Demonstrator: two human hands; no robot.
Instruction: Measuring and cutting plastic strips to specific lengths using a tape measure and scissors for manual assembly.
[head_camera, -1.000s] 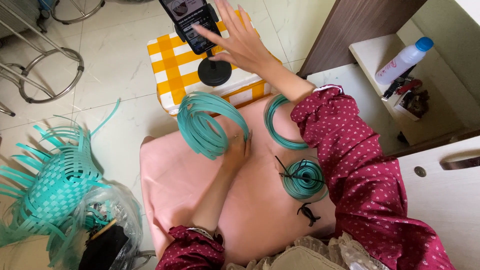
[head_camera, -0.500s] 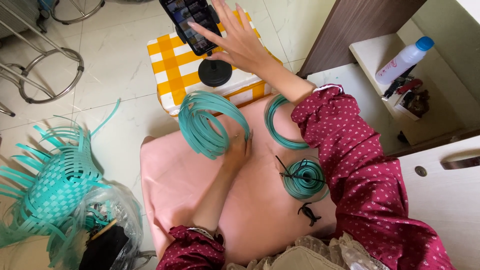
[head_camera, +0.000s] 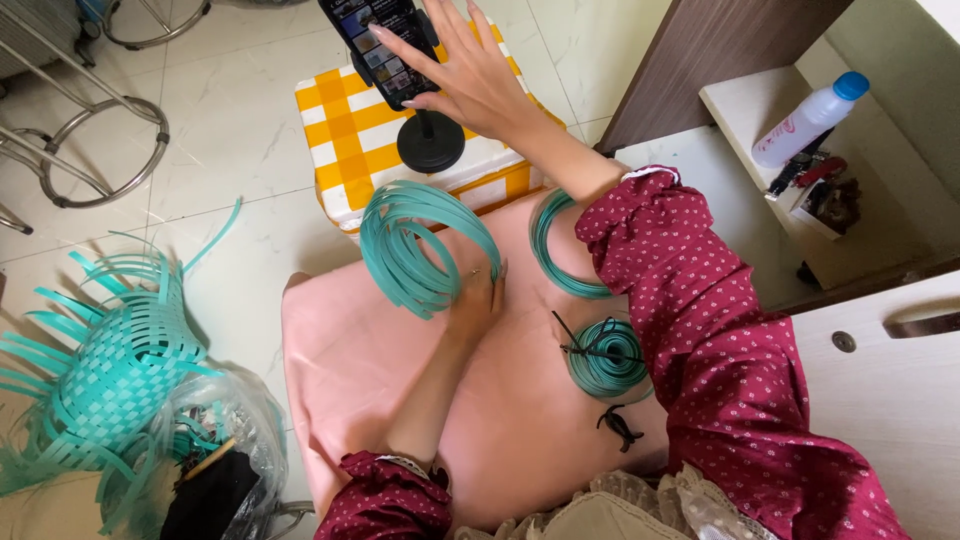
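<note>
**Weaving station: phone adjusted, strip coil held**

Right hand (head_camera: 478, 75): reaching forward over the yellow-checked box (head_camera: 345, 140), fingers spread and open, fingertips touching the phone (head_camera: 378, 45) on its black stand (head_camera: 431, 145). Nothing gripped; contact is at the phone's right edge and face only.

Left hand (head_camera: 478, 295): resting on the pink cloth (head_camera: 350, 370), fingers curled against the near side of a loose coil (head_camera: 415, 245) of teal strip. The coil stands on edge, tilted, its lower loops against the fingers. Whether the fingers close fully round the loops cannot be told from here; it reads as a light steadying hold, not a firm clamp.

Other stock on the cloth: a flat ring (head_camera: 560, 255) of the same strip, partly under the right sleeve; a tighter tied bundle (head_camera: 605, 360) just below it; a small black tie (head_camera: 620, 425) lying apart near the cloth's lower edge.

Progress, judged from the layout: a half-woven teal basket (head_camera: 110, 370) sits on the floor at left, uprights still sticking out loose, rim not closed. No strip is being fed into it now; the coil is well apart from the basket, so weaving remains to be done. A plastic bag (head_camera: 215, 450) with scraps lies beside the basket.

Shelf at right holds a white bottle (head_camera: 805, 120).
</note>
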